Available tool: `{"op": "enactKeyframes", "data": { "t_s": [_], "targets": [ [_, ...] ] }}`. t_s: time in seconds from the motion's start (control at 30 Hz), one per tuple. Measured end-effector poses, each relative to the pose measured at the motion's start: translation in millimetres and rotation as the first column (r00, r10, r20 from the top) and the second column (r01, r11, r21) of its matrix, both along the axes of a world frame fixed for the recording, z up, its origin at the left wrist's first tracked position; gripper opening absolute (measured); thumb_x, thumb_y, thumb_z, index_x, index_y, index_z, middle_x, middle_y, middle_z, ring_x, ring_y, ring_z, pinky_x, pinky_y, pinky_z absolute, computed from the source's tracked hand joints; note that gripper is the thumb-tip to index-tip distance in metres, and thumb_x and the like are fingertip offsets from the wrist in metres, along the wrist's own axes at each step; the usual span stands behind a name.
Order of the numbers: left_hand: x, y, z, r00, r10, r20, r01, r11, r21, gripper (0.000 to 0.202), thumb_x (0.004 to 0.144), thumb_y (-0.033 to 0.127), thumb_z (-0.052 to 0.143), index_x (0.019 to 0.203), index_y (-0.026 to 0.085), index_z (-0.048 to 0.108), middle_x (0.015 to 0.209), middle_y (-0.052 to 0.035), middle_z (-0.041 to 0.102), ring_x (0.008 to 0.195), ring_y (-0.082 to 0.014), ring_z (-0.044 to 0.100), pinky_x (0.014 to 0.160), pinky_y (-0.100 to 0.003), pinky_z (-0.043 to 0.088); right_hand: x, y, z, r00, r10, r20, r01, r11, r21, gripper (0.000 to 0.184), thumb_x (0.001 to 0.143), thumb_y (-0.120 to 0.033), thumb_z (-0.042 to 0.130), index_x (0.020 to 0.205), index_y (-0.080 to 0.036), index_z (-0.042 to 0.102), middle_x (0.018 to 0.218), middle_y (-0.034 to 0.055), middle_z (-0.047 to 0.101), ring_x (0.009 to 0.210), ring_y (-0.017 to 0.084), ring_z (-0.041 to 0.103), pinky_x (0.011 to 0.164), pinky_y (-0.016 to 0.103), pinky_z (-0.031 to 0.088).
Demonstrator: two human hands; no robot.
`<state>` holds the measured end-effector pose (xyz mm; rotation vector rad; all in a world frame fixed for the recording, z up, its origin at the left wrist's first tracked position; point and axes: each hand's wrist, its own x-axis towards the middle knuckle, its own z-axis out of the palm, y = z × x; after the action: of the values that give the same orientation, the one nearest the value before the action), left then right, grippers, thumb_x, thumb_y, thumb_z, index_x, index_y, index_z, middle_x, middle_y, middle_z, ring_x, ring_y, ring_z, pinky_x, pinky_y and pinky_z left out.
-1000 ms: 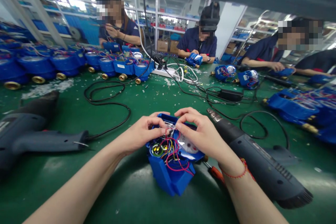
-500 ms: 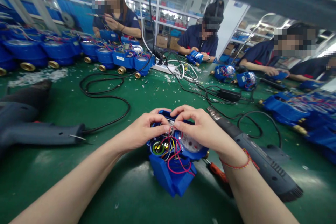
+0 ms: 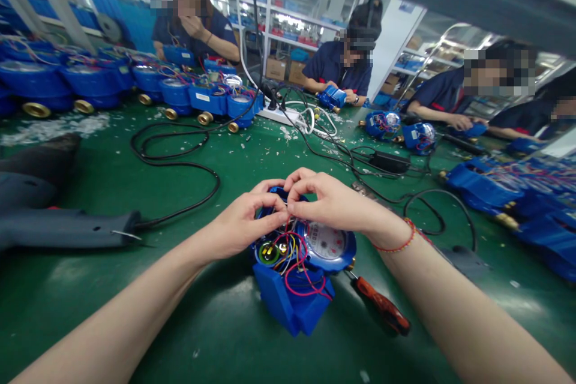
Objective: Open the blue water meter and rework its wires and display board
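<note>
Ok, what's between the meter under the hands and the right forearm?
In the head view, a screwdriver with an orange handle lies on the green table between the meter and the right forearm, its shaft toward the meter.

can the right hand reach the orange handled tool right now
Probably yes: the orange-handled tool lies near the right forearm with nothing seen on top, though the right hand is at the blue meter.

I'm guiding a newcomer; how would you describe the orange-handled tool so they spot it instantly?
On the green table, find the blue meter where the left hand and right hand meet. Just right of it lies a slim tool with a thin metal shaft. Its orange handle sets it apart from the grey heat gun, far left.
</note>
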<state>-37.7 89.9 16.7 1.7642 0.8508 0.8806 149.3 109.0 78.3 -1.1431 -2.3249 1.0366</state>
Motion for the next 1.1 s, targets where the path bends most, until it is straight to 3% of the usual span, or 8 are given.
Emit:
{"op": "enactKeyframes", "data": {
  "t_s": [0.27,0.4,0.53,0.7,0.9,1.1],
  "targets": [
    [-2.1,-2.3,2.9,0.997,0.045,-0.057,-0.034,0.985,0.169,0.017,0.086,0.032,0.062,0.075,0.020,0.067,0.139,-0.0094,0.046,0.140,-0.0299,0.034,0.115,-0.043,0.025,3.9,4.3,0.9,0.996,0.061,-0.059,-0.070,0.984,-0.163,0.017,0.080,-0.018,0.065,0.063,-0.015,0.068,0.101,0.0034,0.057,0.095,0.015,0.056,0.084,0.027,0.044],
    [-3.6,-1.3,1.6,0.998,0.034,-0.057,-0.025,0.987,0.159,0.016,0.086,0.031,0.062,0.076,0.019,0.067,0.139,-0.0109,0.045,0.139,-0.0290,0.038,0.115,-0.044,0.025,4.8,5.3,1.8,0.994,0.088,-0.068,-0.100,0.975,-0.199,0.015,0.082,-0.018,0.065,0.068,-0.014,0.068,0.104,0.0048,0.057,0.095,0.014,0.055,0.085,0.027,0.044],
    [-5.3,1.3,1.0,0.999,-0.008,-0.033,0.012,0.994,0.108,0.015,0.084,0.031,0.065,0.075,0.020,0.067,0.139,-0.0111,0.046,0.140,-0.0297,0.037,0.114,-0.043,0.027,5.8,4.2,-0.1,0.995,0.087,-0.038,-0.092,0.984,-0.154,0.017,0.086,-0.018,0.063,0.070,-0.014,0.067,0.099,0.0052,0.057,0.103,0.016,0.053,0.092,0.030,0.041],
    [-5.0,1.9,1.2,0.999,-0.027,-0.039,0.031,0.993,0.116,0.003,0.077,0.021,0.068,0.074,0.021,0.066,0.120,-0.0098,0.061,0.140,-0.0293,0.037,0.110,-0.042,0.032,7.1,1.0,-3.7,0.999,0.051,-0.016,-0.052,0.995,-0.084,0.015,0.087,-0.018,0.063,0.074,-0.015,0.068,0.106,0.0066,0.055,0.111,0.018,0.050,0.100,0.034,0.036],
    [-1.8,-1.0,2.2,0.998,0.054,-0.020,-0.050,0.987,0.153,0.007,0.075,0.022,0.071,0.070,0.019,0.067,0.127,-0.0124,0.057,0.131,-0.0293,0.046,0.107,-0.042,0.036,6.4,4.8,-6.0,0.996,0.087,-0.015,-0.088,0.993,-0.082,0.018,0.086,-0.018,0.063,0.069,-0.015,0.067,0.102,0.0052,0.055,0.104,0.017,0.051,0.095,0.032,0.039],
    [0.7,-3.7,2.4,0.989,0.147,0.006,-0.145,0.969,0.202,0.012,0.071,0.023,0.074,0.063,0.018,0.067,0.122,-0.0142,0.058,0.127,-0.0303,0.049,0.105,-0.043,0.038,3.3,7.5,-7.8,0.993,0.106,-0.046,-0.108,0.993,-0.057,0.015,0.083,-0.016,0.065,0.069,-0.016,0.069,0.106,0.0046,0.059,0.102,0.016,0.054,0.092,0.031,0.041]
  ]
}}
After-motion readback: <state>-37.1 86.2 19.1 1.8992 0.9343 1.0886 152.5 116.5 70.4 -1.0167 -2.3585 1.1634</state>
